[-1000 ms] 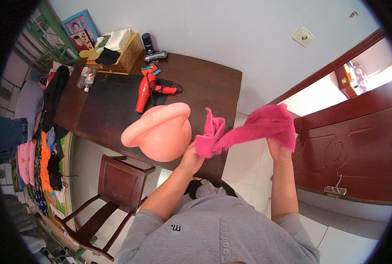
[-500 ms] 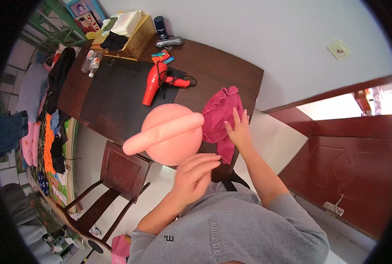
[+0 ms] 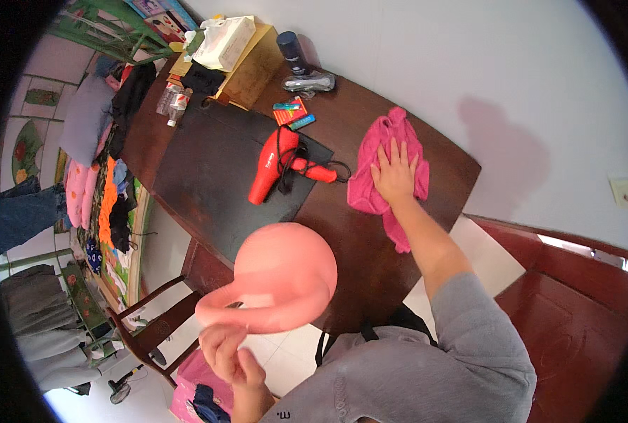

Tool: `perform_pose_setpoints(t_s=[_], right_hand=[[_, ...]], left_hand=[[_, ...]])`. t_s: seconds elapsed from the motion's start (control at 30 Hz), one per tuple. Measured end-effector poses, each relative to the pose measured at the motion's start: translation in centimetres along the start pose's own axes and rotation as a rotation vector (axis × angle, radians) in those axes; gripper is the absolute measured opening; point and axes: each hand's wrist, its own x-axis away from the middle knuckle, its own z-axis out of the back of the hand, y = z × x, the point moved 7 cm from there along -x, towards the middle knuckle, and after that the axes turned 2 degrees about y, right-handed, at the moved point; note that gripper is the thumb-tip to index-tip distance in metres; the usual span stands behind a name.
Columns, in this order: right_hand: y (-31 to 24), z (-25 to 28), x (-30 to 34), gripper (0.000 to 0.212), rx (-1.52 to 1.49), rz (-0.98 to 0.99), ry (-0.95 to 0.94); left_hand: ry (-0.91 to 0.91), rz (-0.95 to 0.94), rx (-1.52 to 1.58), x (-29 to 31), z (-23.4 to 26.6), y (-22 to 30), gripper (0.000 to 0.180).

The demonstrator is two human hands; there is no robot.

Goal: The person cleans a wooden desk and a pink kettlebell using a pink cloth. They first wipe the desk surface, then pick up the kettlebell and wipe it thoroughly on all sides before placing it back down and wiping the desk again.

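Note:
My right hand (image 3: 394, 175) lies flat on a crumpled magenta cloth (image 3: 367, 194) at the table's right end, fingers spread. Nearer to me is a glossy pink rounded object (image 3: 286, 257) with a thick looped handle (image 3: 296, 317); its exact kind is unclear. That loop bulges out on my side, over the near table edge. My left hand (image 3: 231, 356) is beside the loop's left end, fingers loosely bent and thumb apart. Whether the fingertips touch the handle cannot be made out. A red hair dryer (image 3: 272, 166) with a black cord rests farther back on a dark mat (image 3: 201, 180).
Along the back of the dark table stand a box (image 3: 254, 67), a dark spray can (image 3: 293, 53) and a clear-wrapped item (image 3: 308, 82). Plastic bottles (image 3: 176, 106) are at the far left. A wooden chair (image 3: 162, 328) stands at the near side, clothes (image 3: 109, 204) beyond it.
My right hand has moved from the cloth's right edge onto its middle. My left hand has shifted left and down, fingers more bent. The pink handle now hangs toward me. The view has shifted.

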Motion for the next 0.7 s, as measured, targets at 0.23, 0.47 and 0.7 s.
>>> perform_pose_setpoints(t_s=[0.23, 0.47, 0.7], right_hand=[[-4.5, -3.4, -13.0, 0.060, -0.034, 0.313, -0.069], [-0.8, -1.3, -10.7, 0.062, -0.087, 0.221, 0.008], [6.5, 3.1, 3.8, 0.054, -0.022, -0.056, 0.053]], left_hand=[[-0.082, 0.816, 0.807, 7.1, 0.8, -2.8, 0.043], [0.247, 1.300, 1.183, 6.5, -5.6, -0.8, 0.063], [0.479, 1.080, 1.551, 3.7, -9.2, -3.8, 0.038]])
